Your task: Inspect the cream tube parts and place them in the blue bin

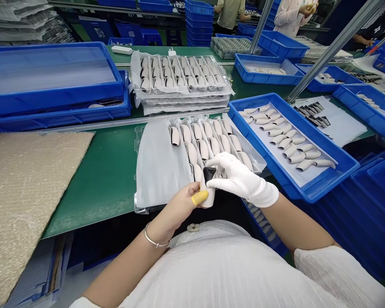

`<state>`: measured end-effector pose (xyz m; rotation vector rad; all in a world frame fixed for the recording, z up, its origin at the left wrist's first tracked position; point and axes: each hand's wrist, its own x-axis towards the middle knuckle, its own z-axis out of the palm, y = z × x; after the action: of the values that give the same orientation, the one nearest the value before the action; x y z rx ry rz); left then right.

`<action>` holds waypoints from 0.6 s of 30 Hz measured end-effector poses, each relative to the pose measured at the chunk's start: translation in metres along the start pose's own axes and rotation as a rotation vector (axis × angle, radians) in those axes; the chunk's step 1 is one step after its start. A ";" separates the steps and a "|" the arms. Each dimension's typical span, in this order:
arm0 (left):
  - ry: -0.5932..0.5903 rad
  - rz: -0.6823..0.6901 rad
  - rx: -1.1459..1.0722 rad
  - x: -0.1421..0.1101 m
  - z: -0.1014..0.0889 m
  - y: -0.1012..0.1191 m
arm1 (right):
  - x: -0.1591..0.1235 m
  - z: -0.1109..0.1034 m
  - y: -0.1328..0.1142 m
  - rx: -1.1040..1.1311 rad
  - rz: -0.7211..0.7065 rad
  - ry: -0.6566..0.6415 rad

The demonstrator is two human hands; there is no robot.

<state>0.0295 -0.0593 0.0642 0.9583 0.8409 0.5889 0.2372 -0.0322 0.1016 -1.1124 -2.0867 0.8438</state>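
While the left hand (182,201) and gloved right hand (236,177) are pinching a pale ribbed shell (211,198) at the near side of the tray (141,209), uneven finger pressure could be letting it slip and scuff.

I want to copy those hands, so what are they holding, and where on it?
A pale, ribbed, hollow piece. The left hand holds its side, low down; the gloved right hand holds its dark, open end.
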 end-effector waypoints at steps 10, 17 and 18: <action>0.172 0.002 0.000 0.004 0.006 0.008 | -0.004 0.026 -0.002 -0.309 -0.193 -0.075; 0.008 -0.062 -0.561 0.006 0.000 -0.007 | 0.005 0.034 0.003 0.081 -0.167 0.082; -0.013 -0.075 -0.624 0.007 0.000 -0.009 | 0.006 0.036 0.003 0.144 -0.169 0.089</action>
<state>0.0340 -0.0580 0.0535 0.3598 0.6184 0.7216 0.2089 -0.0345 0.0788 -0.8692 -1.9814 0.8329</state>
